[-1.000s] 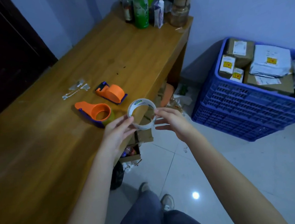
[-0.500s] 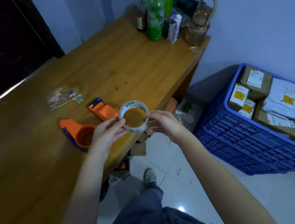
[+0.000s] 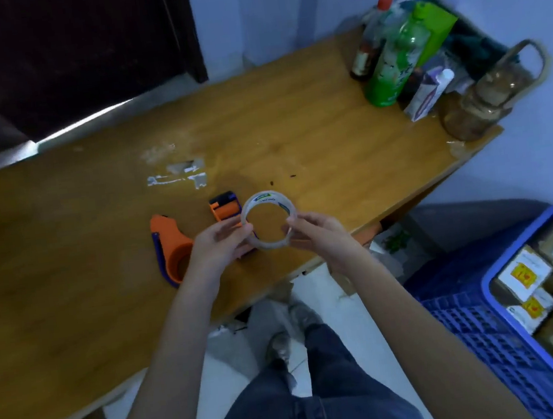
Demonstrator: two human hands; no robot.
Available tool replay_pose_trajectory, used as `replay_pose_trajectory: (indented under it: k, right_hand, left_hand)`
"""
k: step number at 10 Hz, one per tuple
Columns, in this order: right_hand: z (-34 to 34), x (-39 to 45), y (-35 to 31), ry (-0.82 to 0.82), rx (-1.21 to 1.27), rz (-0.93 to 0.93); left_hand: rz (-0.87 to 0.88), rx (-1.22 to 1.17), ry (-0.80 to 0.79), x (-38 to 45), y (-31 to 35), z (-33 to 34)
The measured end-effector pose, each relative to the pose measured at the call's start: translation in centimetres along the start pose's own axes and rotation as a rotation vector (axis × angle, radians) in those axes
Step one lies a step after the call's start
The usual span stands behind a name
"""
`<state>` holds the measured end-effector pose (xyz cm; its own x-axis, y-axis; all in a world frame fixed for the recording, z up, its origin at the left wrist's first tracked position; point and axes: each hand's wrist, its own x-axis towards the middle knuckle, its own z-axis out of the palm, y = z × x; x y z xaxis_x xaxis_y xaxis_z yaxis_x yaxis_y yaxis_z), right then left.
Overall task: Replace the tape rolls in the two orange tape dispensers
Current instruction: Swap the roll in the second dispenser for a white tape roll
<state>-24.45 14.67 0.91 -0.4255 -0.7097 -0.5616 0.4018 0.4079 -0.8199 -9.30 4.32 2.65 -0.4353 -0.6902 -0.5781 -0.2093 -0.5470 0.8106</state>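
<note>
Over the near edge of the wooden table (image 3: 293,131), you're pinching a clear tape roll (image 3: 268,220) between your left hand (image 3: 219,247) and right hand (image 3: 316,235), probably hunting its loose end before seating it in the open orange dispenser (image 3: 171,247) just left, with the second dispenser (image 3: 224,209) lying behind.

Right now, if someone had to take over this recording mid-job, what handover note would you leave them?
Left hand and right hand: both pinch one clear tape roll, held above the wooden table.
Dispensers: the left orange tape dispenser lies on the table with its ring empty; the second orange dispenser lies just behind the roll, partly hidden.
Done: a roll is in hand; no new roll shows in either dispenser.
Left: seat this roll in a dispenser, thread it, then do the other.
</note>
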Motion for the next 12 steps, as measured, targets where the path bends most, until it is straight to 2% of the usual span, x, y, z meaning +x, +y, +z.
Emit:
replay_pose_trajectory:
  k: [2,4,5,6,7,10,11,12]
  right_hand:
    - [-0.9,3.2,-2.2,-0.138,-0.056,0.052]
    - [-2.7,5.9,-3.8,-0.203,-0.098,0.103]
    - [-3.4,7.1,-4.1,-0.193,-0.14,0.115]
    - [-3.8,7.7,-4.2,-0.205,-0.13,0.145]
    - [-3.7,8.0,-3.9,-0.205,-0.083,0.184]
    - [-1.9,8.2,-3.2,-0.171,0.006,0.241]
    - [-1.2,7.8,-3.1,-0.176,0.053,0.256]
    - [-0.6,7.6,-3.1,-0.173,0.071,0.254]
  left_hand:
    - [0.032,-0.106,0.136,0.6,0.2,1.0]
    - [0.052,-0.026,0.313,1.7,0.8,4.1]
    - [0.104,0.298,0.563,2.3,0.6,4.4]
    - [0.052,0.586,0.626,2.6,0.3,4.4]
    - [-0.009,0.649,0.607,2.6,0.6,5.0]
    - [-0.088,0.607,0.537,3.0,0.4,4.4]
    - [-0.115,0.65,0.571,4.2,-0.3,3.5]
    - [-0.108,0.595,0.546,4.5,-0.6,2.8]
